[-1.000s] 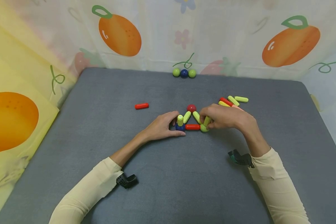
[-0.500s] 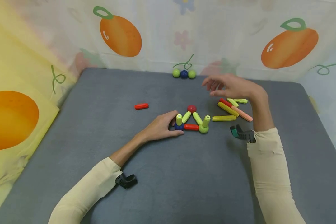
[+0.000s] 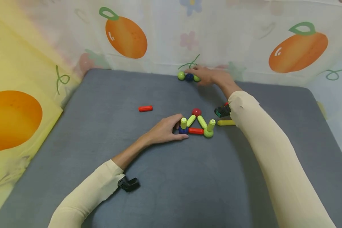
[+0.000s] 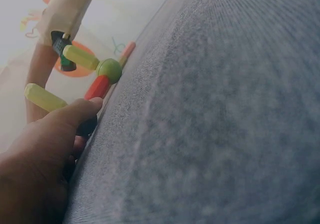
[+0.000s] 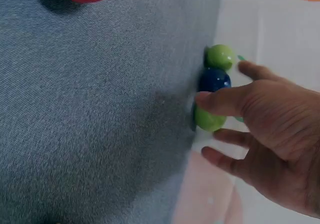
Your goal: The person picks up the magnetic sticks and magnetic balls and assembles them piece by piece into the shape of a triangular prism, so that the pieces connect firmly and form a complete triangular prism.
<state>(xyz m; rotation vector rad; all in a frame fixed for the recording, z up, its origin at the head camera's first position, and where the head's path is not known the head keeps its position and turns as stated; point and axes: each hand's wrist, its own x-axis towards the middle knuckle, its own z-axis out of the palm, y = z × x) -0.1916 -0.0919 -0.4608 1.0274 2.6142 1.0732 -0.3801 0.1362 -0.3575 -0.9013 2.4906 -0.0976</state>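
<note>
My left hand (image 3: 166, 129) holds the dark blue ball (image 3: 183, 130) between thumb and fingers. That ball is a corner of a flat triangle, joined by a red stick (image 3: 196, 130) to a green ball (image 3: 208, 132), with pale green sticks running to a red ball (image 3: 196, 112) behind. One pale green stick (image 3: 183, 123) stands up from the blue ball, another (image 3: 211, 125) from the green one. At the table's far edge my right hand (image 5: 280, 114) spreads its fingers over a row: a green ball (image 5: 210, 120), a blue ball (image 5: 214, 78) and a green ball (image 5: 220, 57).
A loose red stick (image 3: 145, 108) lies left of the triangle. A yellow stick (image 3: 226, 123) lies to its right, partly under the right sleeve (image 3: 262, 136), which hides other sticks there. A fruit-print curtain (image 3: 162, 38) hangs behind the table's far edge.
My right hand has let go of the upright stick on the green ball, lifted away and moved to the row of balls at the back. The left hand stays in place.
</note>
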